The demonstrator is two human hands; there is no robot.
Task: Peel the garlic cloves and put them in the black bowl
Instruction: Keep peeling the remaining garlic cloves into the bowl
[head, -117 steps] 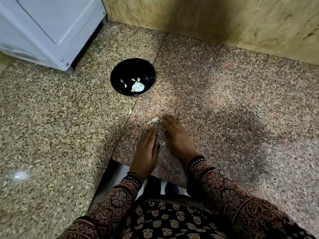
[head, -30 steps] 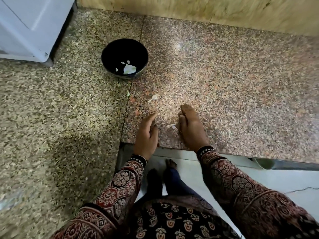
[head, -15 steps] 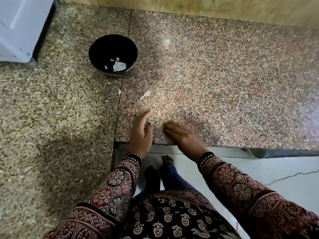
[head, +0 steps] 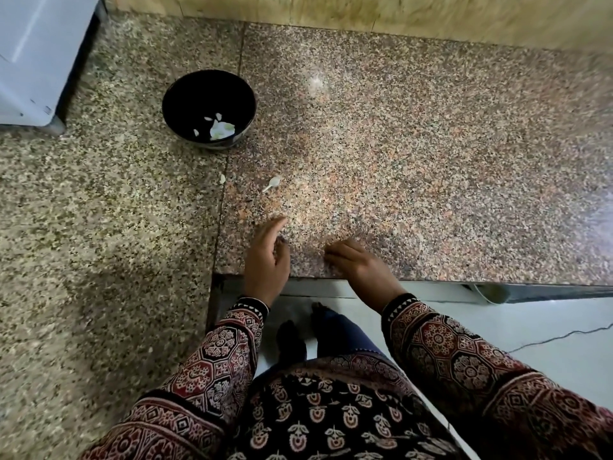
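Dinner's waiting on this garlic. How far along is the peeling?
Done: a few pale pieces lie in the black bowl. In hand: the left hand and right hand are low at the near edge of the counter; I can't see a clove in either. Left: two small pale bits lie on the counter between bowl and hands, too small to tell clove from skin.

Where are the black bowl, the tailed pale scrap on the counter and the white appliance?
black bowl (head: 199,94), head view, inner wall.
tailed pale scrap (head: 274,182), head view, wider end.
white appliance (head: 33,54), head view, side panel.
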